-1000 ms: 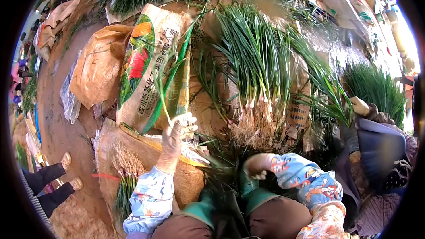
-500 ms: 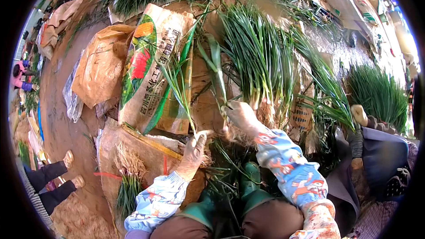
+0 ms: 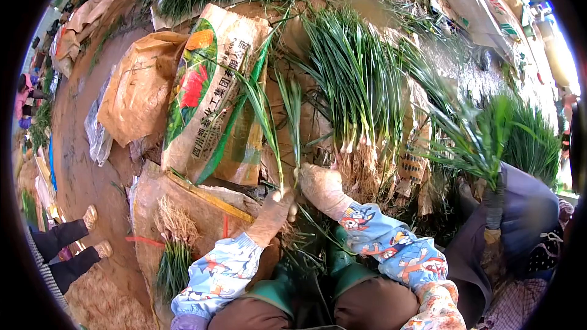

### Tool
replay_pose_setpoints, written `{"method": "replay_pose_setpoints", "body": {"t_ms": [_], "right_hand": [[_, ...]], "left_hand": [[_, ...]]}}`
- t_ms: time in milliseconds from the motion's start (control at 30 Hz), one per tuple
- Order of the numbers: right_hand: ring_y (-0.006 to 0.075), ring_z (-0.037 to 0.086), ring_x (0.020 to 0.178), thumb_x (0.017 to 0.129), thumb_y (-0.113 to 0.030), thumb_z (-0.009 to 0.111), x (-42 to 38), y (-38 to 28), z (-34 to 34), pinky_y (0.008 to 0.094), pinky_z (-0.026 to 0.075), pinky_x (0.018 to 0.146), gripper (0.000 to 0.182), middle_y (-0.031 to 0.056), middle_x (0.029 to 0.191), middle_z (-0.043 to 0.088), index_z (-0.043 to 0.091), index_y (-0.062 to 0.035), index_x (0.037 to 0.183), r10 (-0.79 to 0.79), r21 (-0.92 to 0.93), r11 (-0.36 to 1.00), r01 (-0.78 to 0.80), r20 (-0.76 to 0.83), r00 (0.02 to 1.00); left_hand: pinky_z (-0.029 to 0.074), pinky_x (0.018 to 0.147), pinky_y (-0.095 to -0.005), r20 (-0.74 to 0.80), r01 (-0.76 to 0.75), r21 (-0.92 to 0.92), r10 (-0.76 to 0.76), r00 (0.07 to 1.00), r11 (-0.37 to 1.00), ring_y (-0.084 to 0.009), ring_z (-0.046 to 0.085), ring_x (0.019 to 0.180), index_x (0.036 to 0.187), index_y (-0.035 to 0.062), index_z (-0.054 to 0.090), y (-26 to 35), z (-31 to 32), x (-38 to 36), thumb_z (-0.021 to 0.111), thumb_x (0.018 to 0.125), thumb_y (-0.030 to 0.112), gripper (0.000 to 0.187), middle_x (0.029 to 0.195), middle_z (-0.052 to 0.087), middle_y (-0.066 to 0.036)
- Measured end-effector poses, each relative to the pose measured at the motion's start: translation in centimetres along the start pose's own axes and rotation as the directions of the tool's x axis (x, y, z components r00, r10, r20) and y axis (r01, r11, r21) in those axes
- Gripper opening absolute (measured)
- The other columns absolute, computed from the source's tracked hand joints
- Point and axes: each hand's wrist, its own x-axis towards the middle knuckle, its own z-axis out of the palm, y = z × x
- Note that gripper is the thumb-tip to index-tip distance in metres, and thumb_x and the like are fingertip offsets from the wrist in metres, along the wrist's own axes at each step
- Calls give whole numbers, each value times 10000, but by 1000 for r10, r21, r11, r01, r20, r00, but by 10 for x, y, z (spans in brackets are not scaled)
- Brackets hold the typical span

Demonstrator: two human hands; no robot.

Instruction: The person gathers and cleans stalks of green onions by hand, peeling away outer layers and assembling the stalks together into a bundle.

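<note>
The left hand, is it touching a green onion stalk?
Touching. The head view shows the gloved left hand pinching the base of a green onion stalk.

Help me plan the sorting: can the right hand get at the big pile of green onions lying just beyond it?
Probably yes. The right hand sits beside the rooty ends of the pile of green onions, with nothing lying between them. It already grips a stalk, though, which it may need to drop first.

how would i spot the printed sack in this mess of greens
Start at the big pile of green onions lying mid-ground. Just left of it lies the printed sack, beside a plain brown sack. Only it carries a red flower and dark lettering.
</note>
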Motion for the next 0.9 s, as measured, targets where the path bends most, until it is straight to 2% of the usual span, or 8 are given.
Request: {"method": "replay_pose_setpoints", "body": {"t_ms": [133,200,267,433,567,700,800,900], "right_hand": [[158,605,586,805,-145,462,-18,66,22,334,488,449,160,86,687,618,577,-34,803,391,356,835,-418,151,908],[97,555,566,843,-179,452,-13,55,18,236,478,526,195,-1,671,572,557,-44,937,-269,348,129,-929,913,305],[57,514,572,878,-333,431,-42,31,17,161,423,510,368,-5,741,577,507,-60,1112,-553,929,341,-142,320,769],[16,366,456,892,-284,443,15,13,-22,173,283,395,312,-60,620,454,551,-19,1017,-132,600,-670,-438,484,865],[16,362,437,874,-246,487,28,9,-2,178,264,374,250,-60,597,435,599,-25,906,-37,764,-399,-506,539,842],[133,483,443,825,-198,523,19,7,3,272,402,393,120,-18,613,551,600,-145,750,-82,-50,996,79,-77,994],[232,593,564,762,-200,551,23,43,-3,332,461,444,122,40,637,604,602,-91,742,510,353,769,-532,163,845],[219,616,629,761,-181,547,-4,66,4,334,485,465,126,71,713,624,617,-81,794,-166,-647,659,384,372,913]], "left_hand": [[367,427,-189,73,-66,-248,87,994,966,-66,415,464,774,70,546,37,4,-29,505,829,451,387,533,436,23],[393,473,-214,214,42,-540,89,973,841,-83,454,512,828,57,541,31,-12,-25,502,843,398,344,572,468,19],[382,491,-227,293,120,-705,133,947,698,-96,443,514,838,70,529,21,-18,-19,492,854,378,310,577,453,22],[370,525,-246,434,275,-714,99,895,644,-118,440,521,852,77,542,5,-10,-16,445,885,339,281,549,431,31],[402,530,-249,309,243,-582,-65,949,776,-132,461,529,857,57,544,5,-12,-15,476,864,375,325,552,426,15],[430,475,-234,161,81,-263,-40,986,961,-124,499,504,816,34,539,10,-10,-18,526,793,495,462,576,475,1],[439,425,-215,104,25,-16,-23,994,1000,-110,532,507,787,30,531,55,-3,-45,514,780,530,501,597,512,-15],[506,504,-248,-206,-355,-153,321,924,922,-123,570,560,885,37,514,110,-12,-65,517,806,467,437,665,563,-69]]}}
